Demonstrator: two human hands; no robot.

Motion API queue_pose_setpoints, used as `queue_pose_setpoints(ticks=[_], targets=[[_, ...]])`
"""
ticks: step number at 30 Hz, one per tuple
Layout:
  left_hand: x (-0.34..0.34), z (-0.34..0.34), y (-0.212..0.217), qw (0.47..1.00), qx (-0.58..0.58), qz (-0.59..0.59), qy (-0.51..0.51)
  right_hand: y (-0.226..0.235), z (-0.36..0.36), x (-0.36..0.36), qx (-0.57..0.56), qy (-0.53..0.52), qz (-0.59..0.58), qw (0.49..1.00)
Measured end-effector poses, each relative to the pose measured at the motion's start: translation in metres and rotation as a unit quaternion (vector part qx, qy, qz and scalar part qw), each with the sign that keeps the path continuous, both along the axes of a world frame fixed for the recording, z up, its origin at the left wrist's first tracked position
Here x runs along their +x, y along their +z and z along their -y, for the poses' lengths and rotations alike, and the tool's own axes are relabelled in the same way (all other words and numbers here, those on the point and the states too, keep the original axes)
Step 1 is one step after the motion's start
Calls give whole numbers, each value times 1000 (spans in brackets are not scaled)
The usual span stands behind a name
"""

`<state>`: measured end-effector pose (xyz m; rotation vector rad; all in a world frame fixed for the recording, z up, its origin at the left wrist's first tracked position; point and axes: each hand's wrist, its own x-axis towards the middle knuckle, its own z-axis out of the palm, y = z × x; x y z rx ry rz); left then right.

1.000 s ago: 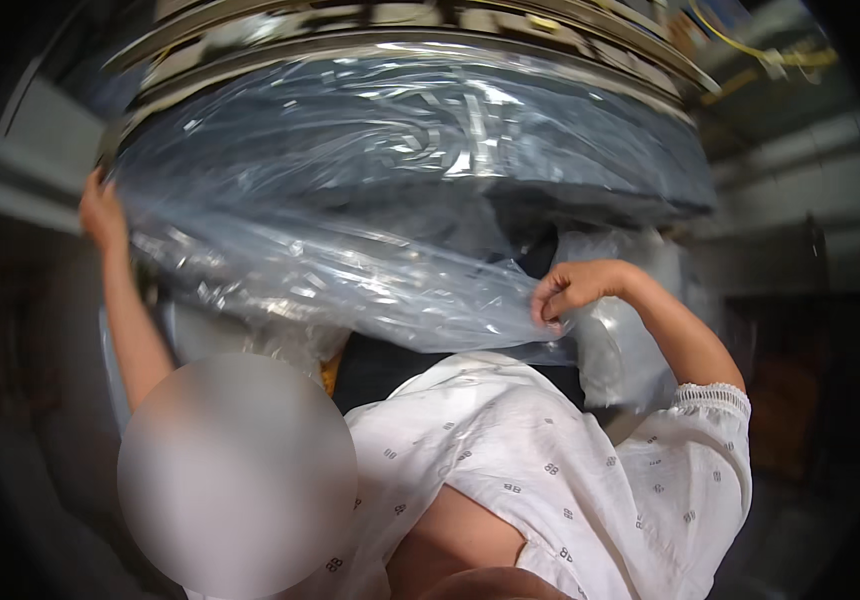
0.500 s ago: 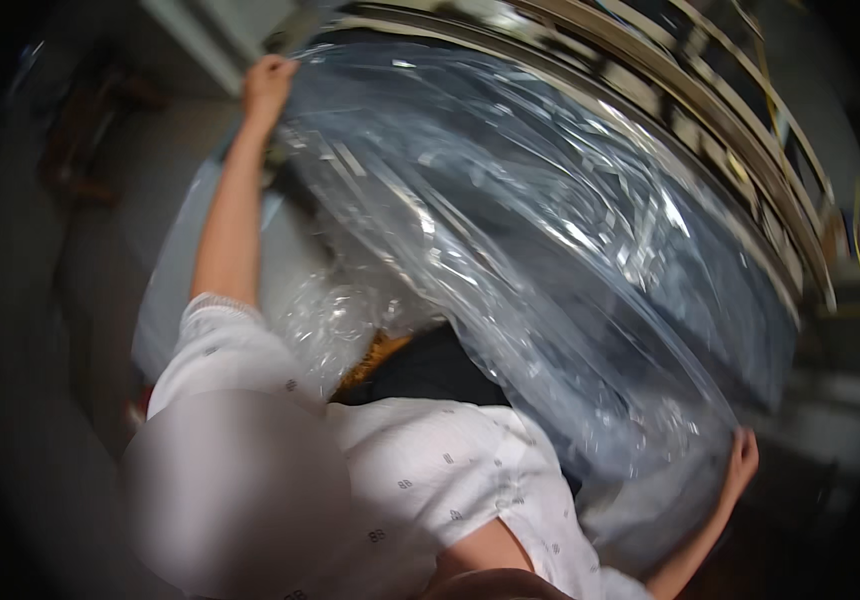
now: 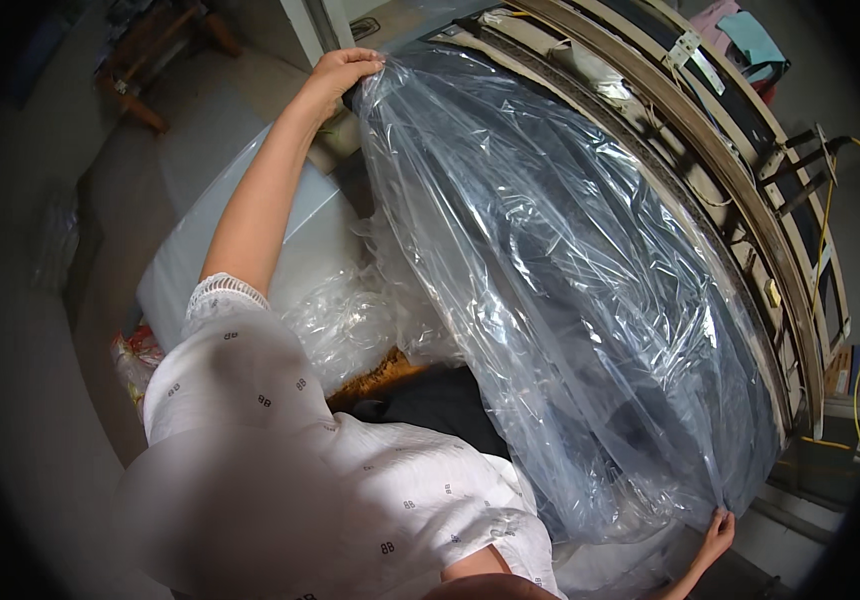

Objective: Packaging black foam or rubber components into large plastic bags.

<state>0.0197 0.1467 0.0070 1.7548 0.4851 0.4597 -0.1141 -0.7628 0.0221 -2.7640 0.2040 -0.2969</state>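
Observation:
A large sheet of clear plastic film (image 3: 510, 270) stretches in front of me, creased and shiny, over a grey-blue surface that shows through it. At the far left corner, my left hand (image 3: 342, 75) pinches the film, thumb and fingers closed, arm reaching out. My right hand (image 3: 717, 540) grips the film's near right corner between closed fingers. Folds gather toward both hands, and the film hangs over my dark-clothed lap. More crumpled clear plastic (image 3: 350, 320) lies beside my left arm.
Along the film's far side runs a long machine frame (image 3: 720, 170) with rails and a yellow cable (image 3: 822, 235). To the left are a pale, flat-sided block (image 3: 215, 220) and a wooden stool (image 3: 165, 55). Cloths (image 3: 750, 45) lie beyond the frame.
In the picture, both hands and the film have shifted, the left hand rightward, the right hand downward. Both hands keep hold of the film. The view has turned and sharpened.

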Motion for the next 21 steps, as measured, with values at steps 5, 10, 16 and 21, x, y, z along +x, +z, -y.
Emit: queue_pose_setpoints(ticks=[5,10,16,21], targets=[[-3,-14,1,998,-7,-42,-45,18,-2,2,-11,-15,-74,997],[-4,-21,15,990,-37,-103,-89,8,37,-1,6,-39,-24,999],[4,-30,2,988,-126,-35,-78,36,-36,20,-68,-125,-76,987],[40,-123,-71,995,-100,-18,-1,57,-21,31,-141,-71,-55,986]])
